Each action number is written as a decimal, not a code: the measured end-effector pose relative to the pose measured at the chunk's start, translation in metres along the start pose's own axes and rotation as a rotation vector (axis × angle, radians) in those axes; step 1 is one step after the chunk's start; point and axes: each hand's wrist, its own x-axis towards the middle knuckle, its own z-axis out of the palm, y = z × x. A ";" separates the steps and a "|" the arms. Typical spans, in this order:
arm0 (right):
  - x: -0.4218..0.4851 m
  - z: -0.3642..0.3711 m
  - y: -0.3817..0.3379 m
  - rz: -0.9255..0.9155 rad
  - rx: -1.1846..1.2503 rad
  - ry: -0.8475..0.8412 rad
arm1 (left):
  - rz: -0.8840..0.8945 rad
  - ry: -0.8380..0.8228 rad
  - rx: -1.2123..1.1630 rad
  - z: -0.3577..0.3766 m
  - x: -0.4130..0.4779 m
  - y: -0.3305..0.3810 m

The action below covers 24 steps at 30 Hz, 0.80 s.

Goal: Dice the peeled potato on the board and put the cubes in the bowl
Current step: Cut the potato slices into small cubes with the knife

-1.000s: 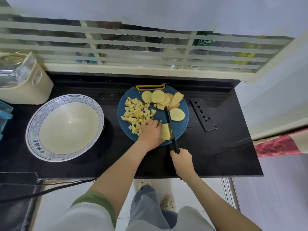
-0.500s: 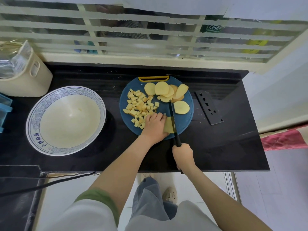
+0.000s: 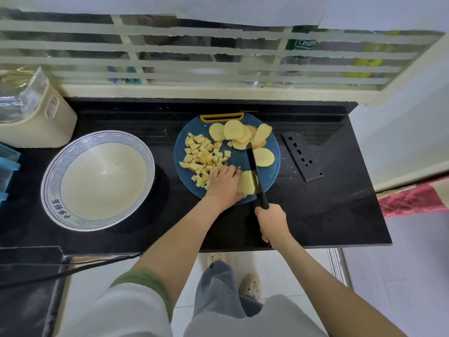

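The potato slab being cut lies flat on the near part of the round blue board. The left hand holds it down, fingers bent over its left side and thumb at its near edge. The black knife stands along the slab's right edge, tip pointing away from the person. The right hand has its fingers wrapped tight round the handle, just off the board's near rim.

A loose heap of cubes sits on the board's left half, touching the left hand's knuckles. Uncut slices overlap at the far edge, and one more slice lies apart, just right of the blade. The bowl stands on the black bench left of the board, and I can see no cubes in it.

The step in hand looks like cutting this slab into strips, so dicing is partly done and the transfer has not begun. The next move likely calls for a straight downward press, with the left fingertips tucked back from the blade. The slab then needs a cross-cut into cubes. Several slices are still waiting.

Farther out, a black perforated plate lies on the bench right of the board. A cream basket stands at the far left.
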 end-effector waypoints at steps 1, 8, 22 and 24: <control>-0.002 0.000 0.000 -0.006 0.012 0.004 | -0.005 0.000 -0.002 0.001 -0.001 0.000; -0.010 0.014 0.001 -0.035 -0.079 -0.021 | -0.062 0.009 -0.117 0.005 -0.003 0.009; 0.000 0.017 0.008 -0.001 -0.066 0.046 | -0.050 0.052 -0.138 0.008 0.004 0.006; 0.003 0.014 0.007 0.019 -0.067 0.047 | -0.018 0.041 -0.117 0.008 0.008 0.005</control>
